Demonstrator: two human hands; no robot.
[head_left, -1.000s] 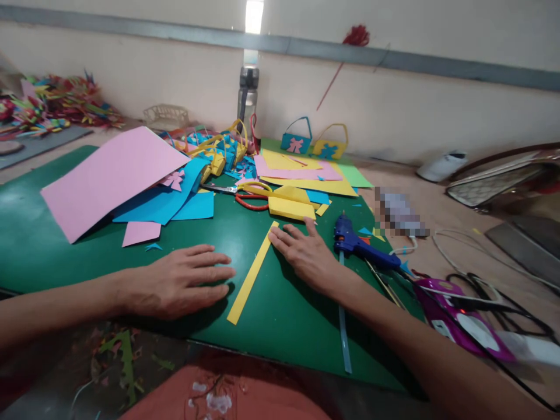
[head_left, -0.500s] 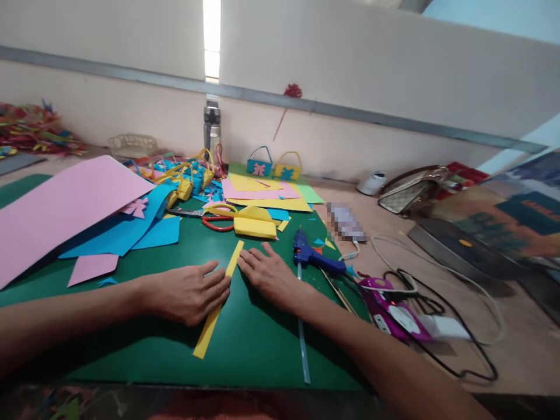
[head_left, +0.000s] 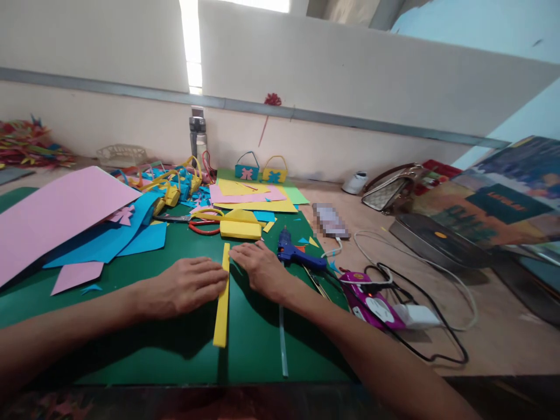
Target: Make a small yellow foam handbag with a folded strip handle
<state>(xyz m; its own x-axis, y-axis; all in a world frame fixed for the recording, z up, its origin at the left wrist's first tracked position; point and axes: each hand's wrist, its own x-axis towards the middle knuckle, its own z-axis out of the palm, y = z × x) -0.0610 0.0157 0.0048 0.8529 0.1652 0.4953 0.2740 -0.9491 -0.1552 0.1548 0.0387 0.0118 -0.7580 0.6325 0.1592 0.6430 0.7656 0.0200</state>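
Observation:
A long narrow yellow foam-paper strip (head_left: 221, 318) runs away from me over the green mat (head_left: 175, 356), its near end a little raised above its shadow. My left hand (head_left: 188, 287) comes from the left, its closed fingers on the strip's upper half. At the far end, my right hand (head_left: 258, 265) has its fingers bunched against the strip's right edge; its thumb is mostly hidden. Just beyond lie a folded yellow piece (head_left: 240, 228) and scissors (head_left: 205, 223) with red and yellow handles. A blue glue gun (head_left: 297, 252) rests right of my right hand, its clear glue stick (head_left: 283, 344) pointing toward me.
Pink sheets (head_left: 74, 204) and blue sheets (head_left: 109, 233) lie at left, with small yellow and blue bags (head_left: 172, 189) behind. Two finished little bags (head_left: 247, 171) stand at the wall. On the right are a phone (head_left: 331, 221), a purple power strip (head_left: 371, 303) and cables.
The strip has turned from slanting to nearly straight away from me, its near end lifted. Both hands stay at it, the right now against its far end. The view has shifted slightly right.

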